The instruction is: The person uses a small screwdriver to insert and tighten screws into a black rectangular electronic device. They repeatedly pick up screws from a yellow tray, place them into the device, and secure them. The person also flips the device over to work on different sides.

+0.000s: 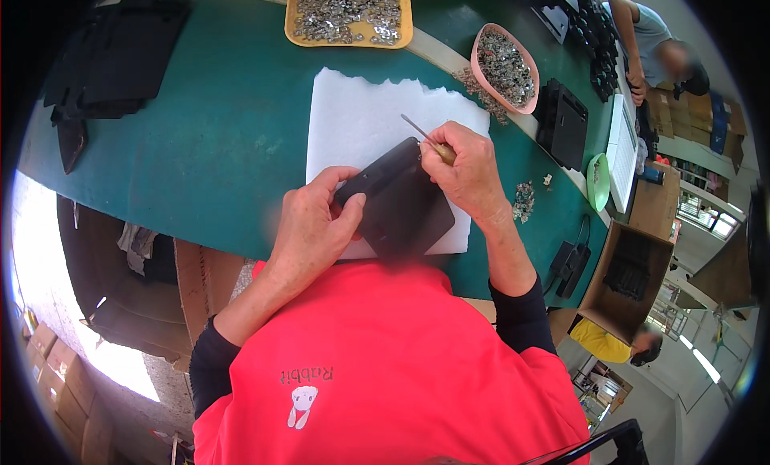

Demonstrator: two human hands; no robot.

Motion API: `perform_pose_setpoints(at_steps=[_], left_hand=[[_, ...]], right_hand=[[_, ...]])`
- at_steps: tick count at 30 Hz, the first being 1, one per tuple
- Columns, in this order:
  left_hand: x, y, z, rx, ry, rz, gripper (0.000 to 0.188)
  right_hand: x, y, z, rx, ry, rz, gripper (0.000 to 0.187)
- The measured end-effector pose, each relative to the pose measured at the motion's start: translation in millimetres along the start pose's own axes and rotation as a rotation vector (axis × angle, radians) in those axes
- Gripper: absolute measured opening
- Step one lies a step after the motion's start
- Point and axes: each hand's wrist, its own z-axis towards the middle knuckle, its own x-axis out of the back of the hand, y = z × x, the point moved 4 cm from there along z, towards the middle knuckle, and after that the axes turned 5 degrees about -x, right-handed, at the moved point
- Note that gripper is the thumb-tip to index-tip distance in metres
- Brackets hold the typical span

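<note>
My left hand [311, 224] is closed on the left edge of a flat black plastic case [407, 204], tilted over a white foam sheet [353, 116]. Pinched in my right hand [469, 170] is a thin metal-shafted hand tool [416, 128] with a yellowish-brown handle; its tip points up and left, away from the case. That same hand rests by the case's upper right corner, where something small and shiny shows between the fingers. Whether the tool is a screwdriver or an awl I cannot tell.
Small metal parts fill a yellow tray [349, 44] and a pink bowl [478, 64]; more lie in a pile [524, 202] at right. Black panels [136, 52] are stacked far left, others [565, 124] right. Beyond a green dish [597, 182], a co-worker [654, 44] sits.
</note>
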Motion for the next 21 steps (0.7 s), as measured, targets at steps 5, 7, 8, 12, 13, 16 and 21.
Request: perform_pose_setpoints(at_steps=[5, 7, 8, 12, 13, 16, 21], left_hand=[[-0.3, 0.4, -0.6, 0.013, -0.003, -0.031, 0.029], [-0.1, 0.2, -0.7, 0.013, -0.007, -0.03, 0.029], [-0.2, 0.0, -0.7, 0.016, -0.009, -0.033, 0.029], [0.6, 1.2, -2.4, 0.003, 0.0, -0.034, 0.028], [0.1, 0.8, -2.1, -0.004, -0.002, -0.025, 0.028], [-0.1, -1.4, -0.6, -0.005, 0.007, -0.026, 0.028], [0.9, 4.7, -2.1, 0.082, 0.05, -0.18, 0.028]], right_hand=[[-8.4, -15.8, -5.3, 0.106, 0.123, -0.23, 0.01], [-10.8, -14.2, -7.7, 0.115, 0.148, -0.248, 0.012], [-11.7, -12.6, -8.8, 0.14, 0.161, -0.249, 0.012], [-5.8, 3.9, 1.0, -0.189, -0.087, 0.082, 0.015], [-4.7, 9.0, 2.3, -0.379, -0.219, 0.248, 0.017], [-3.3, 12.8, 11.0, -0.426, -0.332, 0.234, 0.023], [-5.8, 13.9, 6.6, -0.367, -0.225, 0.116, 0.027]])
